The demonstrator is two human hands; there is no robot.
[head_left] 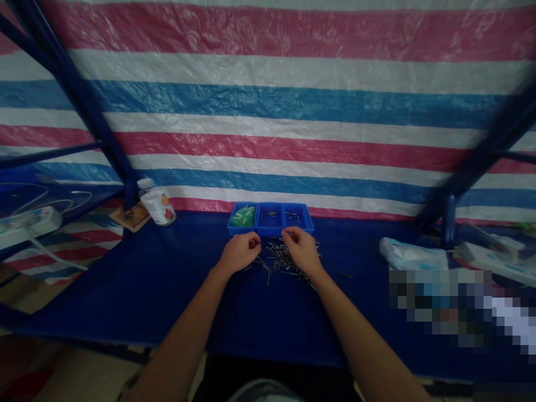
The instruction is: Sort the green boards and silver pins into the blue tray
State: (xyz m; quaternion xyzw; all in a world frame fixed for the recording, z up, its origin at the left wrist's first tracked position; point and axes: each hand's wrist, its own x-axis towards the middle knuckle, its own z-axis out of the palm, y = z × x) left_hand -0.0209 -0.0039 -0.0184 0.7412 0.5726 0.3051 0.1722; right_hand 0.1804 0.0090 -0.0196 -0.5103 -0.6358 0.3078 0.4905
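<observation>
A loose pile of thin metal pins or screws (280, 255) lies on the blue tabletop between my hands. My left hand (242, 251) is at the pile's left side, its thumb and fingers pinched together. On the other side, my right hand (302, 248) hangs over the pile with its fingertips also pinched. Whatever either pinch holds is too small to make out. Just behind stand three blue bins (270, 222) in a row. Green pieces (243, 216) fill much of the left bin; a few small metal pieces lie in the middle and right bins.
A white bottle (158, 202) stands at the back left beside a brown packet (132, 216). On the right lies a white plastic package (412, 255). Power strips (29, 223) sit at both sides. Blue frame posts and a striped sheet (285, 128) bound the table.
</observation>
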